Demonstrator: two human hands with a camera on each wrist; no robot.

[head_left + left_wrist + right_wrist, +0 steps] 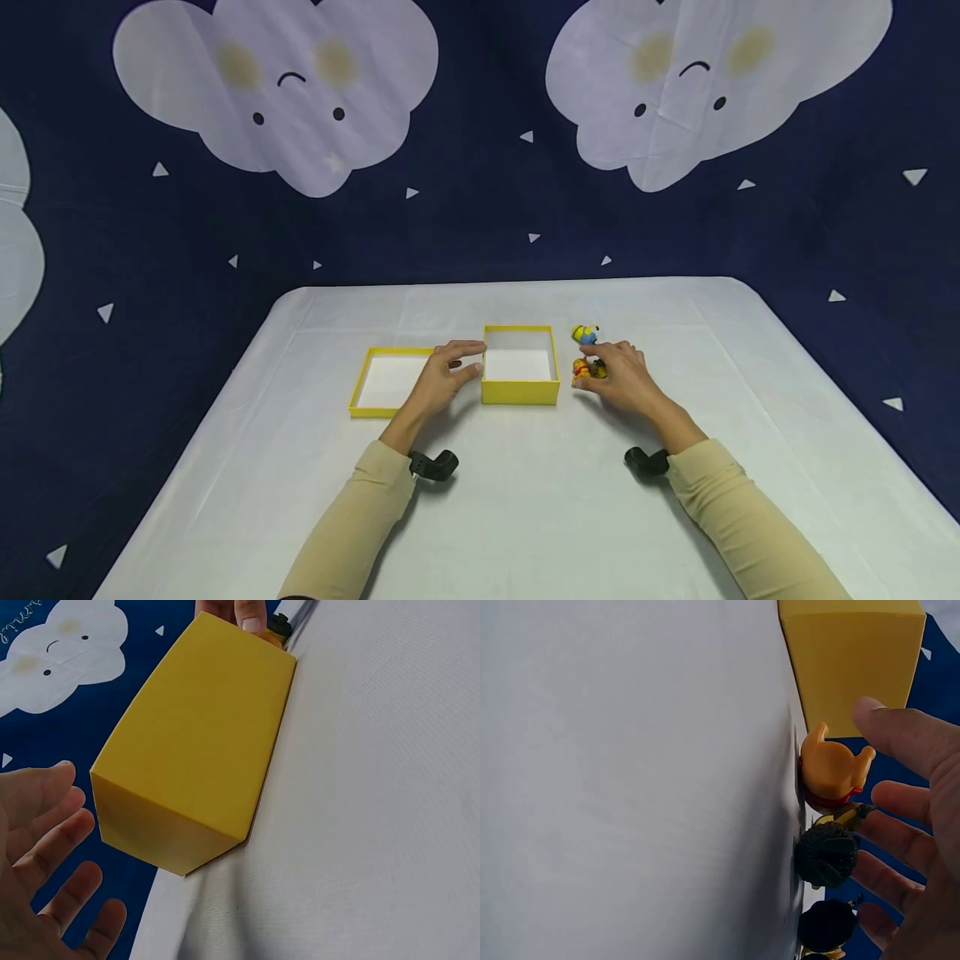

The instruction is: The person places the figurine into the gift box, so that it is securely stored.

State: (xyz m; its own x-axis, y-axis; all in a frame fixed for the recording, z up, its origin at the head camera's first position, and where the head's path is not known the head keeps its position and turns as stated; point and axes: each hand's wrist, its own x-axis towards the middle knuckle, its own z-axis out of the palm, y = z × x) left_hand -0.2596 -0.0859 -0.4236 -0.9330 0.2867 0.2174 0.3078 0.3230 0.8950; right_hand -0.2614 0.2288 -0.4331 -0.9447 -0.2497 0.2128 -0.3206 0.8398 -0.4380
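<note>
A deep yellow box with a white inside stands open side up in the middle of the table. My left hand is at its left wall, fingers spread and fingertips right beside the cardboard. To the right of the box, my right hand reaches over small toy figures with thumb and fingers apart. An orange bear figure in red lies between its thumb and fingers. A dark green, bumpy figure and another dark figure are beside the fingers. Behind this hand lies a yellow and blue figure.
A shallow yellow lid, white inside, lies left of the box, partly covered by the left hand. A white cloth covers the table. Behind it hangs a dark blue curtain with clouds and triangles.
</note>
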